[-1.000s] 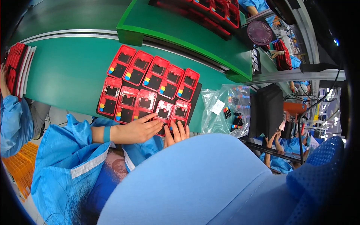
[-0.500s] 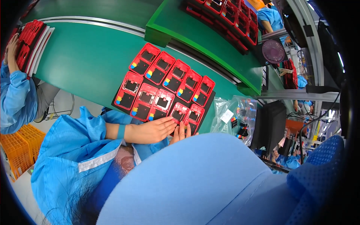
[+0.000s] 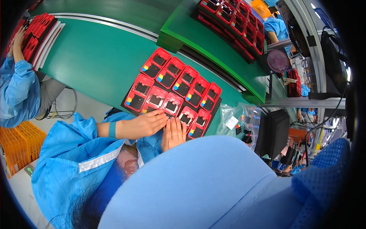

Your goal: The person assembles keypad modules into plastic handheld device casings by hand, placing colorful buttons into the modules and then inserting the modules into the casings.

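Red plastic frames (image 3: 188,78) lie in two rows on a dark tray (image 3: 127,104); each has a square window, a black panel and small yellow and blue pieces. My left hand (image 3: 146,124), with a teal band at its wrist, stretches flat over the near end of the near row. Its fingertips meet those of my right hand (image 3: 174,133) at the near end of one red frame (image 3: 172,104). The right hand's fingers are straight and side by side. Neither hand shows anything held; what lies under the fingers is hidden. My cap brim hides the right forearm.
Right of the tray lies a clear plastic bag (image 3: 232,120) with small coloured and black parts. A green raised shelf (image 3: 213,57) carries stacked trays of red frames (image 3: 236,23). At the far left a co-worker's hands (image 3: 17,42) touch another stack (image 3: 38,32). Orange crates (image 3: 23,145) stand below.
Both my hands have moved left along the near row, from the fourth frame to about the third. The tray sits slightly further right in view.
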`<state>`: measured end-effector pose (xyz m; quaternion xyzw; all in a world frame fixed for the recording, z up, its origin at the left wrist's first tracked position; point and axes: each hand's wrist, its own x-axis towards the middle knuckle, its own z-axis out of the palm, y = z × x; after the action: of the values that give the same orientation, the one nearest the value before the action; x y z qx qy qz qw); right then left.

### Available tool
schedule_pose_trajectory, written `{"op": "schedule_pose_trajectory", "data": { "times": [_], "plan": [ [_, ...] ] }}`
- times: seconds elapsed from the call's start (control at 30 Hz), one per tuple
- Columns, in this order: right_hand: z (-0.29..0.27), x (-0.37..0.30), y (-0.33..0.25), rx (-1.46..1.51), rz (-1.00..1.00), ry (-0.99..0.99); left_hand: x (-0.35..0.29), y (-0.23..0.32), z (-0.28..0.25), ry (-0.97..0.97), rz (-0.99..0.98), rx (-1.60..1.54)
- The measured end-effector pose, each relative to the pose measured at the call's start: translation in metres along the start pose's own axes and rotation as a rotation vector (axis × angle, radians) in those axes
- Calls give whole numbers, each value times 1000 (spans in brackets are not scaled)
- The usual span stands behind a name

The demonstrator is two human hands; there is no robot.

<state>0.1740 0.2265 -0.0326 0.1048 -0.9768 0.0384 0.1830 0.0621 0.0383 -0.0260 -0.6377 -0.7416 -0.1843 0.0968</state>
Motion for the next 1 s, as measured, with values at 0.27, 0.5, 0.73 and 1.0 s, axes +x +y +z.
{"op": "schedule_pose_trajectory", "data": {
  "times": [0.27, 0.5, 0.73, 1.0],
  "plan": [
    [-4, 2, -7, -187, 91, -25, 1, 3, -15, 12, 24, 264],
    [-11, 14, -14, -224, 85, -28, 2, 10, -15, -52, -23, 310],
    [11, 13, -13, -84, 0, -39, -55, -7, -4, 128, -177, -8],
    [7, 26, -20, -72, 51, -60, -62, -17, -14, 123, -214, 26]
  ]
}}
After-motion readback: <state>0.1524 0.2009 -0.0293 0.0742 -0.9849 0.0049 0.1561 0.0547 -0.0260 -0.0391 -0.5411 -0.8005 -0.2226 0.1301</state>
